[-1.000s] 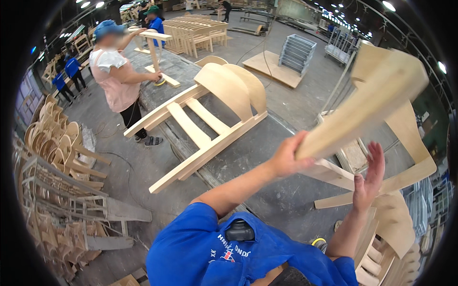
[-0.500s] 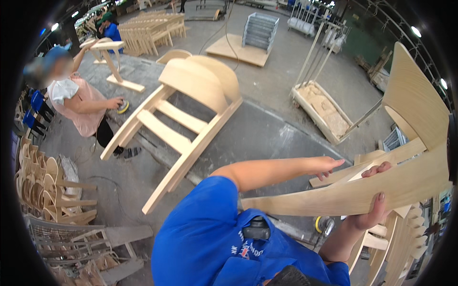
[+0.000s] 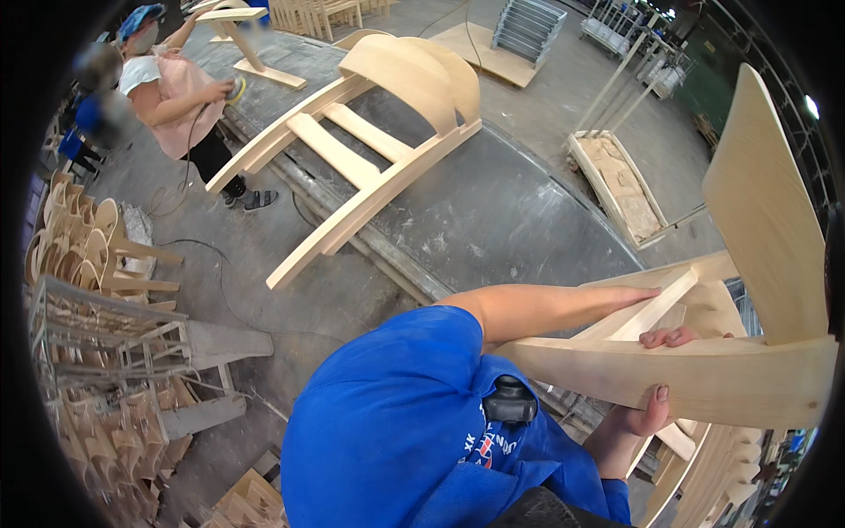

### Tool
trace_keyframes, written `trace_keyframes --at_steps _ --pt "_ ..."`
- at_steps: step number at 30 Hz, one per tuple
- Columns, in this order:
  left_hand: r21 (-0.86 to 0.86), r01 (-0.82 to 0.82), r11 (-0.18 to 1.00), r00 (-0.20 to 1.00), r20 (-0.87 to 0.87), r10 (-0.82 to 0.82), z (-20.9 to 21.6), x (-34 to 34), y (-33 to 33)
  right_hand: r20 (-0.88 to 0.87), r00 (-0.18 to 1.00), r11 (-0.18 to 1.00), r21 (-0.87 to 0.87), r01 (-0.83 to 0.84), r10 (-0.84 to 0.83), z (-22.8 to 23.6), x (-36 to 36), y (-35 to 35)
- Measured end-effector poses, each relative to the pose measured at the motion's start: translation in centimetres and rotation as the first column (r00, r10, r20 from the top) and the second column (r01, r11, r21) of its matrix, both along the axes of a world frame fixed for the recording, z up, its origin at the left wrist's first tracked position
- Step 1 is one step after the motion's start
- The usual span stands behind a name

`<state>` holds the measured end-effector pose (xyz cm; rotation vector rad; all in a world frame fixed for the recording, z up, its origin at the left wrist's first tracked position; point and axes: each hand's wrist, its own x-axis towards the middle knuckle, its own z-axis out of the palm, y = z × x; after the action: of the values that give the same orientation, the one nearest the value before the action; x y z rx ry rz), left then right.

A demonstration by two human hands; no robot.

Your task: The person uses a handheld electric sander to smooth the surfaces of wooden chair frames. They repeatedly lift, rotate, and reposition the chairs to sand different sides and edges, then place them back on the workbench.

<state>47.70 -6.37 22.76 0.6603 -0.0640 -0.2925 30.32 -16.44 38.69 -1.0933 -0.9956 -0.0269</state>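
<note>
The right hand [image 3: 650, 415] is clasping the pale, curved wooden chair frame [image 3: 739, 378], probably stiff and weighty, by its sturdy near rail [image 3: 572, 368]. Beyond, the left hand [image 3: 627, 299] is reaching over, its grip unclear.

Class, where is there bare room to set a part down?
The grey table has a bare patch between the chair frame and the left forearm. Open floor shows between table and low trolley. Crowded spots: right, around the stacked parts and the wooden piece in the right hand; lower left, around the metal rack.
</note>
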Motion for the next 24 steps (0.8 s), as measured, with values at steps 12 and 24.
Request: trace_keyframes --at_steps 12,24 --pt "0.217 -0.69 0.69 0.701 -0.034 0.712 5.1 -13.0 4.2 0.076 0.817 0.781 0.254 -0.57 0.571 0.6 -1.2 -7.9" --pt "0.43 -0.896 -0.113 -0.026 0.204 0.979 11.3 -35.1 12.0 -0.295 0.635 0.699 0.243 -0.673 0.714 -4.4 3.2 -4.7"
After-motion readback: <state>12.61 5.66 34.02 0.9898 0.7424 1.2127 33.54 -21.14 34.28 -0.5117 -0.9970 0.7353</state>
